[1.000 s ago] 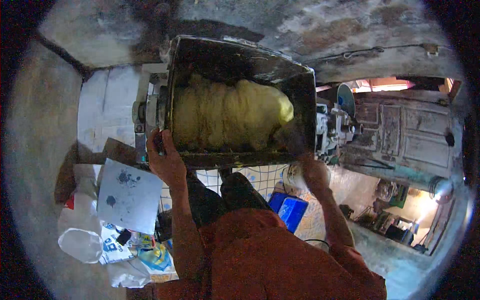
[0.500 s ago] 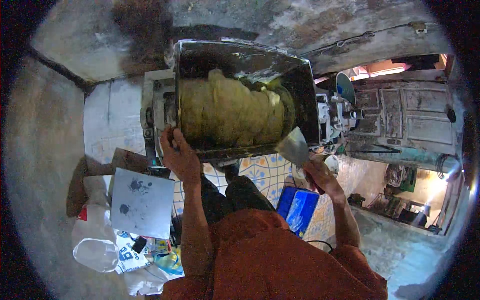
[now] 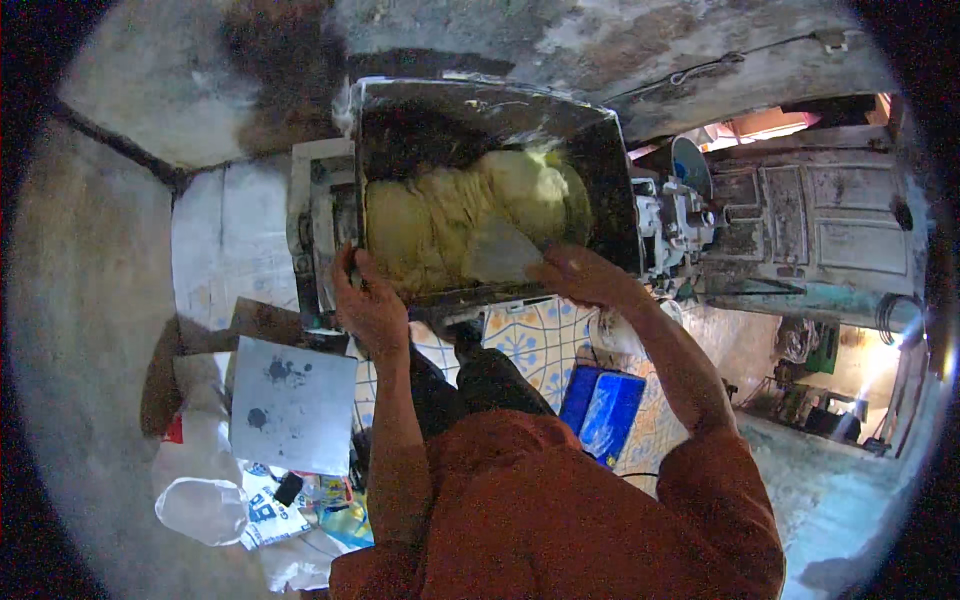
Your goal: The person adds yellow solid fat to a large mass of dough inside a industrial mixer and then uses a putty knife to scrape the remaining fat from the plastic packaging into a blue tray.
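Note:
A dark, flour-dusted mixer trough (image 3: 490,92) stands in front of me, holding a thick, folded mass of yellowish dough (image 3: 400,225). My right hand (image 3: 585,275) is closed on the handle end of a wide, flat metal scraper (image 3: 500,252). Over the front part of the dough lies the scraper's blade; whether it presses in, I cannot tell. At the trough's front left corner, my left hand (image 3: 370,300) has its fingers bent round the edge.
Machine parts with a round disc (image 3: 690,165) adjoin the trough's right end. A blue container (image 3: 602,412) sits on the patterned tile floor (image 3: 525,345) below. Left of my legs are a grey, stained board (image 3: 293,405) and plastic bags (image 3: 205,510). A panelled door (image 3: 850,205) stands at the right.
My right hand has brought the scraper up and left, from outside the front rim to over the dough. The dough has shifted and shows different folds. My left hand stays at the corner.

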{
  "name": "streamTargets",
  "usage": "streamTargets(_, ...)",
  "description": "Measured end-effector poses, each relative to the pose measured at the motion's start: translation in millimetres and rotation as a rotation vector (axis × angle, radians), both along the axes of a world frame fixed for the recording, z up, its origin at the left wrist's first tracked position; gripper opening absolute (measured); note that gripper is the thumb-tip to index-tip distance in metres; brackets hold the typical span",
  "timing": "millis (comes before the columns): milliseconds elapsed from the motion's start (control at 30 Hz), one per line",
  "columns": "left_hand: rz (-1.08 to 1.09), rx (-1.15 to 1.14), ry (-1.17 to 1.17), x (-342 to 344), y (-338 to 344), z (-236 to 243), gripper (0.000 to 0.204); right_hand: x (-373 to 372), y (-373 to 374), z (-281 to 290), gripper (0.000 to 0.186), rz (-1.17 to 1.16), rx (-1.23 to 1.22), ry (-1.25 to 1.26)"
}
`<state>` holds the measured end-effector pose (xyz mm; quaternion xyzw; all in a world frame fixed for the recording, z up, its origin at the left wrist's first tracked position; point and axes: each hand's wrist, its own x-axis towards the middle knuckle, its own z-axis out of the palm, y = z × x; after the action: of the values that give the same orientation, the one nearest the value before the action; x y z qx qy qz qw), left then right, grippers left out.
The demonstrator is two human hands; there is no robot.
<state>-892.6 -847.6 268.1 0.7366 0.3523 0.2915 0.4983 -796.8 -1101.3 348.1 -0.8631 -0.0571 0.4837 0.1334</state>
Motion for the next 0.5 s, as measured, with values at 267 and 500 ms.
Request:
streamTargets(267,-0.042,0.007,0.074,-1.1,1.6,1.4,0.042,-11.7,-25.2,66.5,0.031,-0.367,0.123,-0.662)
streamTargets(500,-0.052,-0.274,0.046,7.3,-13.2,37.3,0.044,-80.6,-157.6,-34.4,0.033,0.199,-0.115,-1.126)
